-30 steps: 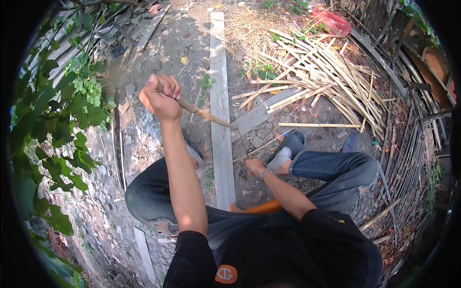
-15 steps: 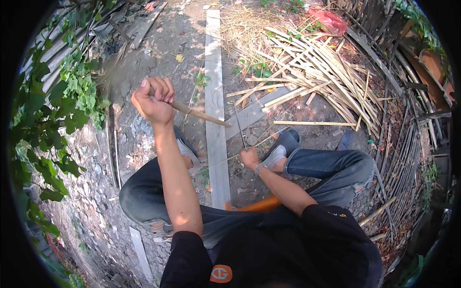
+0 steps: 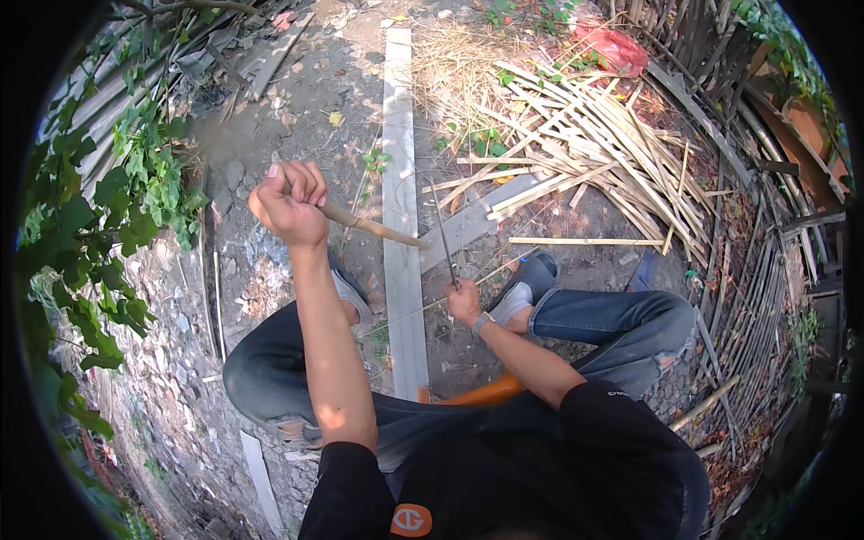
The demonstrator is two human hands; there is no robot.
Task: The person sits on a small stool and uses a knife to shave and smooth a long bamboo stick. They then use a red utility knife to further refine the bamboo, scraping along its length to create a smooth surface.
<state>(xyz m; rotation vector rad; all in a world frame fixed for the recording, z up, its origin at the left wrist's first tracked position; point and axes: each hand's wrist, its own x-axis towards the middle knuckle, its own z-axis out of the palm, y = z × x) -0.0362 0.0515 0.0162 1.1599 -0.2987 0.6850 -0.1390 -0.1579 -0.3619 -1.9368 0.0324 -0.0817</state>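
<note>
My left hand [image 3: 290, 205] is closed around one end of a tan bamboo stick [image 3: 373, 228], raised above the ground at left of centre. The stick slants down to the right, and its far end appears over the long grey board [image 3: 400, 162]; whether it touches I cannot tell. Lower right of that, my right hand [image 3: 464, 301] grips a thin dark blade, perhaps a knife [image 3: 442, 225], seen nearly edge-on and pointing away from me. The blade stands just right of the stick's end, and its handle is hidden in my fist.
Split bamboo strips [image 3: 603, 153] lie heaped at the far right, beside straw-like shavings [image 3: 454, 76] and a red plastic bag [image 3: 612, 48]. A second board [image 3: 477, 220] angles off the long one. An orange curved object [image 3: 481, 391] lies between my legs. Leafy vines [image 3: 108, 216] hang at left.
The whole view has shifted slightly. The blade's tip has tilted a little farther away from me, while both hands keep their grips and the stick stays nearly in place.
</note>
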